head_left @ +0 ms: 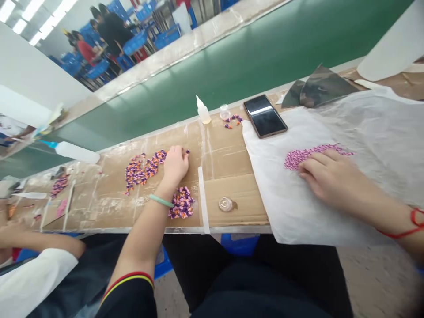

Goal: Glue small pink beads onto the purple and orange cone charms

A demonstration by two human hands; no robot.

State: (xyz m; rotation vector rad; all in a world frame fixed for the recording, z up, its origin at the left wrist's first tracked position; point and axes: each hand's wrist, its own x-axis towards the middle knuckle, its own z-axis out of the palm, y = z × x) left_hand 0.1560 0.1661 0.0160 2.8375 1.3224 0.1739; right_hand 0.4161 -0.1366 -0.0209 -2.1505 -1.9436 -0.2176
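My left hand (176, 164), with a green band on its wrist, rests on the brown cardboard with its fingers curled down. It is at the right end of a scattered pile of small purple-and-orange pieces (141, 171); one dark piece (188, 151) shows beside the fingertips. Below the wrist is a second heap of pink, purple and orange pieces (182, 204). My right hand (326, 173), wearing a red string, has its fingers drawn together at the edge of many tiny pink pieces (306, 154) on a white sheet (265, 159). What its fingertips hold, if anything, is hidden.
A smartphone (265, 115), a small dropper bottle (203, 111), a clear cap (225, 111) and a few loose pieces (233, 120) lie along the back. A small round pot (225, 204) sits near the front edge. At left are a white bottle (77, 152) and another person's arm (43, 242).
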